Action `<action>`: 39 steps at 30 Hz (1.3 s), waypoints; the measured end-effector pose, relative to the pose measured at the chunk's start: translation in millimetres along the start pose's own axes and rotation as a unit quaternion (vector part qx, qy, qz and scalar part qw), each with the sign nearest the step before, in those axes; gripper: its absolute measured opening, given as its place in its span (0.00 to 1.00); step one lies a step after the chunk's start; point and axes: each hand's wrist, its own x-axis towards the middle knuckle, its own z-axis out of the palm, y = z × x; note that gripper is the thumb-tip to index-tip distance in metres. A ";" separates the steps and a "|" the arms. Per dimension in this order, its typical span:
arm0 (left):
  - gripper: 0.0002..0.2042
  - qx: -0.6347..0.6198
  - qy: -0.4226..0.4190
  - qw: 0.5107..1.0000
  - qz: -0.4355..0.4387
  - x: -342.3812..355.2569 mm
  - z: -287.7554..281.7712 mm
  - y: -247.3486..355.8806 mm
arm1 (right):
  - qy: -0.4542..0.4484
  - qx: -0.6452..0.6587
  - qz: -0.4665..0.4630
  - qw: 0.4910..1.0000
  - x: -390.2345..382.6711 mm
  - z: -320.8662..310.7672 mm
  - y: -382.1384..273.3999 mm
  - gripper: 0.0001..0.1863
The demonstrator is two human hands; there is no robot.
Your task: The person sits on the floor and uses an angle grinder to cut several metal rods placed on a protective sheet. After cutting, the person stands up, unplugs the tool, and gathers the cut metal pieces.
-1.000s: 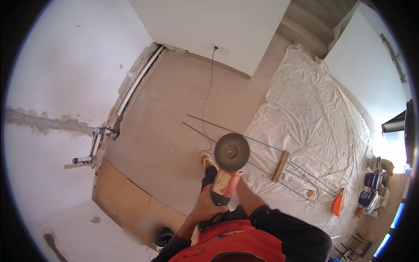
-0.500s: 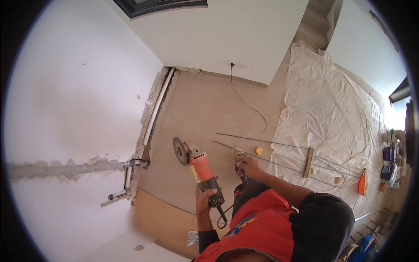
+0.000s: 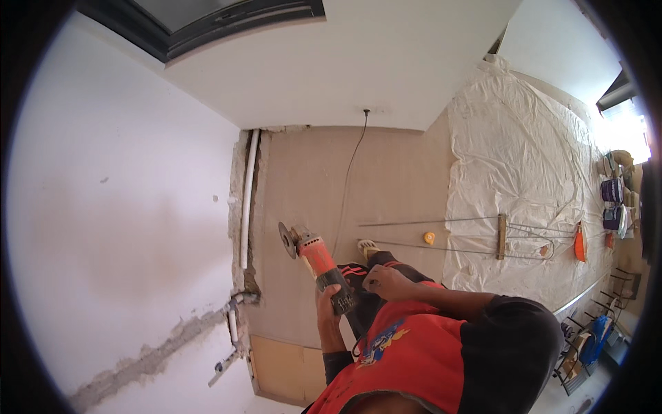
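Observation:
An angle grinder (image 3: 316, 257), with a red body and black rear grip, is in my left hand (image 3: 327, 303). My fingers wrap round its rear end, and its worn cutting disc (image 3: 287, 240) faces up and left, clear of the wall. My right hand (image 3: 386, 282) is curled closed in front of my red shirt, right of the grinder and apart from it. Whatever it may hold is hidden. Beyond it shows my foot in a light shoe (image 3: 367, 246). A dark cable (image 3: 353, 162) runs from a wall socket across the floor toward my legs.
A white pipe (image 3: 249, 200) lies in a channel cut along the left wall. Right of my foot are a yellow tape measure (image 3: 429, 238) and long metal rods (image 3: 431, 221), crossed by a wooden piece (image 3: 502, 237) on plastic sheeting (image 3: 493, 145). An orange object (image 3: 579, 243) lies farther right.
My right hand has moved back toward my body and down in view. The grinder stays in my left hand. My view has shifted, showing more of the window, and the cable hangs straighter.

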 end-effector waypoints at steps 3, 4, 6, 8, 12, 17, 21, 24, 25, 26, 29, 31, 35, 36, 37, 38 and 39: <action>0.22 0.034 -0.001 0.999 -0.002 33.7 -12.1 48.1 | 0.044 0.005 0.084 0.995 44.5 -16.1 11.1 0.10; 0.22 0.046 0.002 0.999 -0.012 47.7 -16.6 66.6 | 0.066 0.003 0.122 0.990 62.8 -20.9 21.9 0.10; 0.20 0.081 0.013 0.996 -0.029 75.3 -28.2 99.9 | 0.189 0.067 0.140 0.970 102.1 -30.8 53.1 0.12; 0.19 0.126 0.020 0.991 -0.030 111.8 -38.0 137.8 | 0.243 0.102 0.160 0.951 140.3 -53.7 72.8 0.13; 0.19 0.249 0.050 0.963 -0.091 190.2 -68.6 174.5 | 0.346 0.233 0.261 0.871 208.4 -103.4 133.4 0.16; 0.18 0.342 0.082 0.929 -0.115 247.7 -65.5 205.3 | 0.404 0.245 0.208 0.856 295.8 -164.5 191.0 0.20; 0.22 0.412 0.089 0.894 -0.151 296.8 -64.3 204.6 | 0.435 0.284 0.197 0.831 390.5 -205.6 292.8 0.23; 0.24 0.379 0.094 0.892 -0.226 331.5 -52.2 191.3 | 0.497 0.185 0.166 0.832 462.3 -230.3 401.3 0.25; 0.26 0.365 0.094 0.896 -0.236 340.3 -52.0 184.0 | 0.540 0.158 0.157 0.812 485.4 -237.2 426.2 0.26; 0.29 0.368 0.087 0.887 -0.266 345.1 -57.2 181.3 | 0.583 0.130 0.154 0.787 499.6 -237.1 441.0 0.28; 0.33 0.404 0.089 0.863 -0.291 365.3 -46.8 168.0 | 0.582 0.212 0.178 0.765 529.1 -252.4 461.9 0.31; 0.34 0.436 0.080 0.840 -0.312 374.0 -39.8 164.1 | 0.574 0.254 0.173 0.759 535.0 -258.1 466.5 0.31; 0.34 0.444 0.107 0.830 -0.320 381.8 -33.1 156.2 | 0.530 0.366 0.128 0.754 564.5 -273.4 438.5 0.30; 0.34 0.442 0.104 0.829 -0.325 386.2 -33.1 155.2 | 0.537 0.399 0.107 0.735 566.9 -271.9 436.7 0.29; 0.34 0.441 0.101 0.829 -0.329 390.9 -33.0 154.0 | 0.550 0.399 0.101 0.727 571.4 -271.1 437.5 0.27; 0.33 0.439 0.097 0.828 -0.334 394.8 -32.9 152.5 | 0.562 0.398 0.095 0.719 575.1 -271.7 440.2 0.25; 0.33 0.437 0.093 0.828 -0.338 397.6 -34.2 152.0 | 0.574 0.396 0.089 0.711 576.3 -271.6 443.2 0.24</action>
